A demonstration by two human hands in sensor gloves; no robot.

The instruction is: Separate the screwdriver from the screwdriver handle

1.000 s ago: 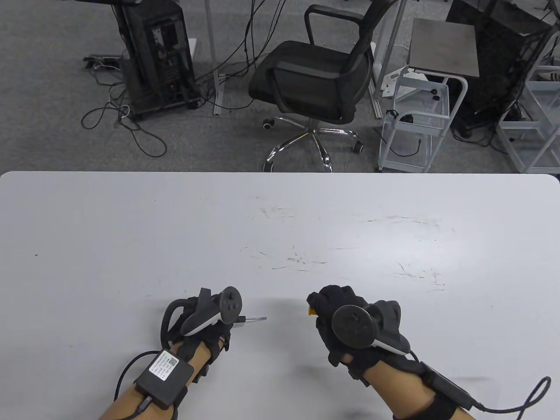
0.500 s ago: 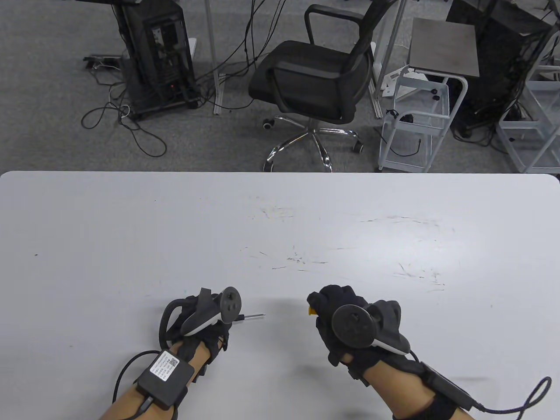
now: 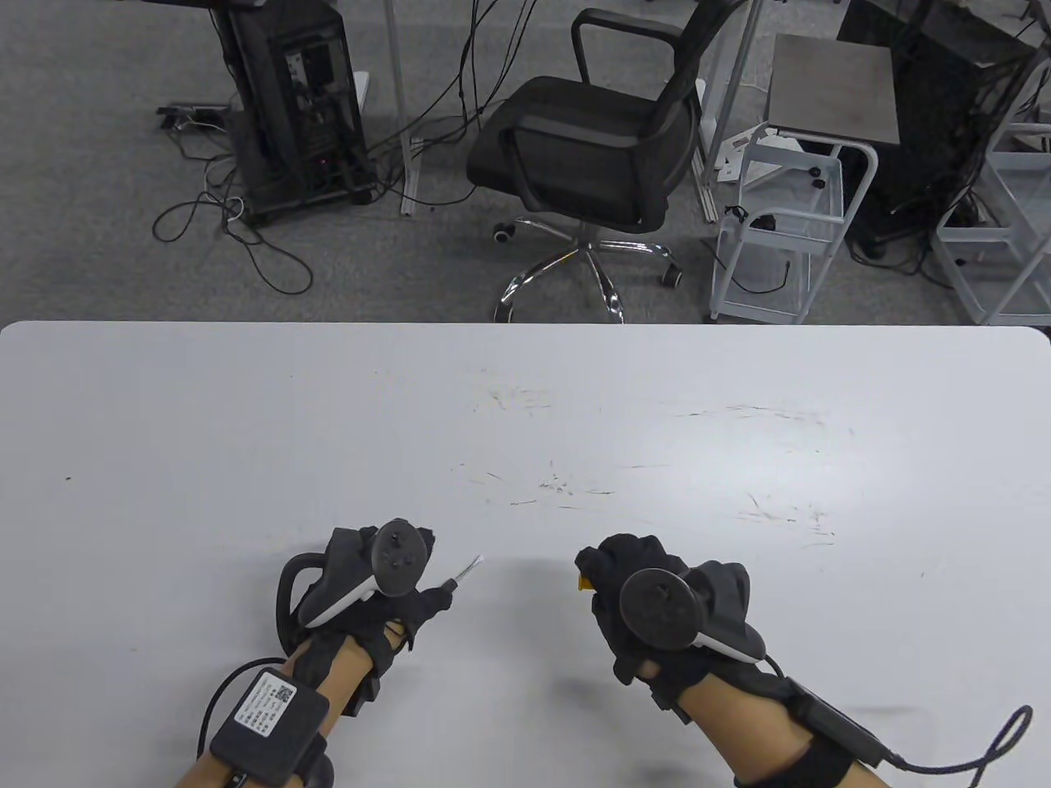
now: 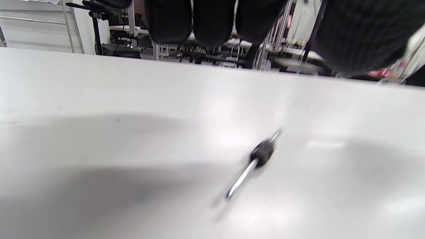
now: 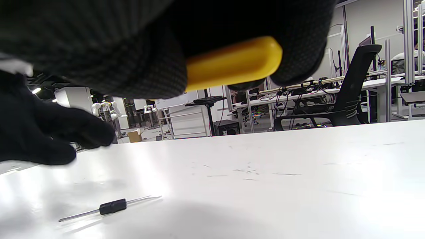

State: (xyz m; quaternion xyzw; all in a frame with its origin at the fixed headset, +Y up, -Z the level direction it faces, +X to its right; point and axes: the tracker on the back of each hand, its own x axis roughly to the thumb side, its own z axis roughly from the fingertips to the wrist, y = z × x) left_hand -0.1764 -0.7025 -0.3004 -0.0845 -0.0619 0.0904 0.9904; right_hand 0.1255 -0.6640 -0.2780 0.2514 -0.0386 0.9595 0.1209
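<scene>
Two parts lie apart here: the shaft (image 5: 111, 206) rests flat on the white worktop (image 3: 624, 394), and the yellow handle (image 5: 232, 64) sits inside our right hand (image 3: 649, 607). The shaft is a thin metal rod with a short black collar around its middle (the left wrist view shows it blurred, at (image 4: 255, 159)), and nothing touches it in either wrist view. In the table view only its bright tip (image 3: 468, 568) shows, slanting up and to the right from under our left hand (image 3: 369, 591), near the front edge of the worktop. Our left hand hangs just above the shaft with its fingers (image 4: 212, 20) loose and clear of it, so that grip is spread and holds nothing. Our right hand has its grip pressed together around the handle: the gloved fingers (image 5: 99, 49) wrap it from above, and only the rounded yellow end pokes out. From above, a small yellow corner (image 3: 585, 584) peeks out at the hand's left side. The two hands are well apart, with bare worktop between them. Each hand carries a tracker on its back, and a black box (image 3: 267, 726) is strapped to our left forearm. Beyond the worktop's far edge stand a black office chair (image 3: 591, 156) and a white trolley (image 3: 780, 230) on the grey floor.
</scene>
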